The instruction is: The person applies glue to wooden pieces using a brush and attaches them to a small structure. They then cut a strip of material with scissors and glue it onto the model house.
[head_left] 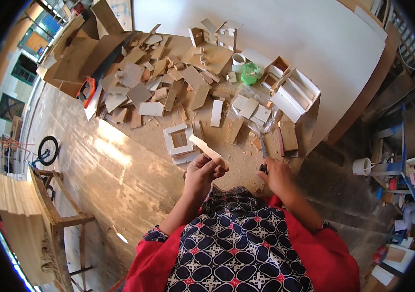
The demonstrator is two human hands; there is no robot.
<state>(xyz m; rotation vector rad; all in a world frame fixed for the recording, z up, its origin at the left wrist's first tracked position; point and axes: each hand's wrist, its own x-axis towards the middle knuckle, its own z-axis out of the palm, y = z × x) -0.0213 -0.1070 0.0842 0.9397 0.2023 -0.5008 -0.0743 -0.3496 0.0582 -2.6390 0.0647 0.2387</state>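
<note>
My left hand [201, 171] pinches a thin, pale strip of wood [204, 147] with an uneven edge, its free end pointing away from me. To the right, my right hand [279, 176] is closed on the black handle of a knife [263, 148], its narrow blade pointing away and apart from the strip. Just beyond my left hand lies a white square frame with a wooden inside [176, 147]. A wooden block [289, 135] with a dark red stick [280, 139] beside it lies past my right hand. Small shavings are scattered between them.
A heap of wood offcuts [146, 87] covers the far left worktop, beside an orange-handled saw [87, 93]. Farther back are a small wooden house model [217, 36], a green plastic container [250, 74] and a white compartment box [297, 95]. A person [410, 215] is at far right.
</note>
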